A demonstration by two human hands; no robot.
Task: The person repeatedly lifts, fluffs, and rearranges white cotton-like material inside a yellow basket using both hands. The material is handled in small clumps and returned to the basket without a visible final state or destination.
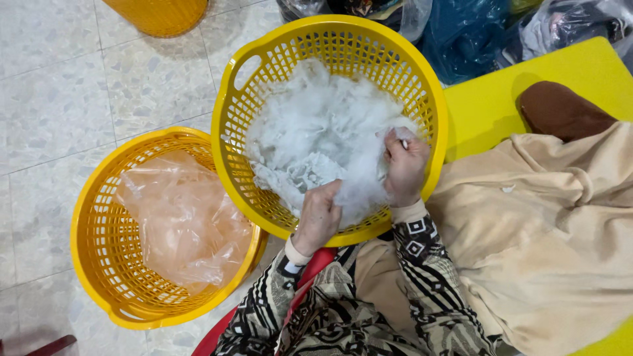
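From my head camera, both hands work a heap of white fibre stuffing (316, 138) that fills the yellow lattice basket (237, 112) propped against my knees. My left hand (318, 217) sits at the near rim, fingers (328, 198) curled tight into a tuft; my right hand (405, 168), further in and to the right, pinches another wisp between closed fingers. The fluff lies directly under and beyond both hands, shapeless, with no clear long axis, soft and matted in clumps. Beside it on the speckled tile floor (59, 99), a second yellow basket (99, 264) holds crumpled clear plastic sheeting (184, 224). Beige cloth (547, 244) drapes at right.
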